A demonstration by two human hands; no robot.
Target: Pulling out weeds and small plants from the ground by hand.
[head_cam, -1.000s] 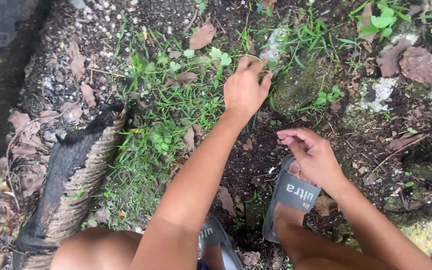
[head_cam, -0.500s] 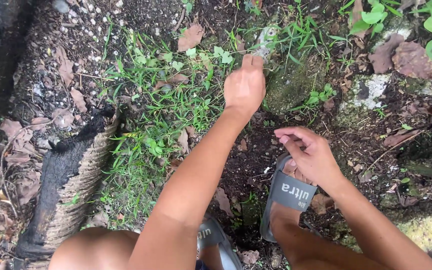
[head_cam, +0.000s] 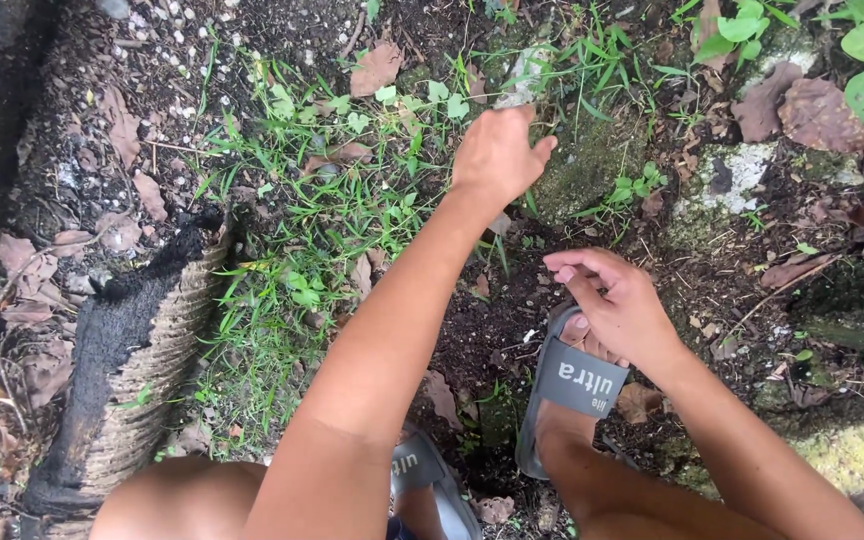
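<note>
Since a moment ago my left hand (head_cam: pixel 495 157) has spread open, gripping nothing, above the grass blades (head_cam: pixel 562 75) by the mossy stone (head_cam: pixel 592 165). Thin, limp, easily snapped: pinch low, near the roots. Right hand (head_cam: pixel 617 305) half-curled, empty, over my grey sandal (head_cam: pixel 572 385).

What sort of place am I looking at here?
Probably a garden or yard edge outdoors: bare dark soil with grass and weeds, dry fallen leaves and mossy stones. The left hand reaches into the grass.
</note>
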